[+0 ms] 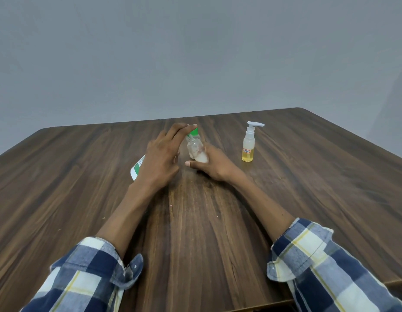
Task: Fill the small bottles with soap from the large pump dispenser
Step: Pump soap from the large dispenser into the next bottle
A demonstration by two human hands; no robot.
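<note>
Dark-grained wood bench [195, 221] carries a clear small bottle [196, 149], part-filled with white soap, gripped by the right hand [214, 165]. Left hand [161, 161], fingers straight, presses the large dispenser's green pump [194, 131]. A yellow-filled pump bottle [249, 144] stands just right.

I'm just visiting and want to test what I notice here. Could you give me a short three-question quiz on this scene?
1. True or false: the right hand holds a small clear bottle.
2. What colour is the liquid in the pump bottle standing apart on the table?
3. The left hand presses a part coloured: A red, B green, C black?

Key: 1 true. 2 yellow. 3 B, the green pump head.
</note>
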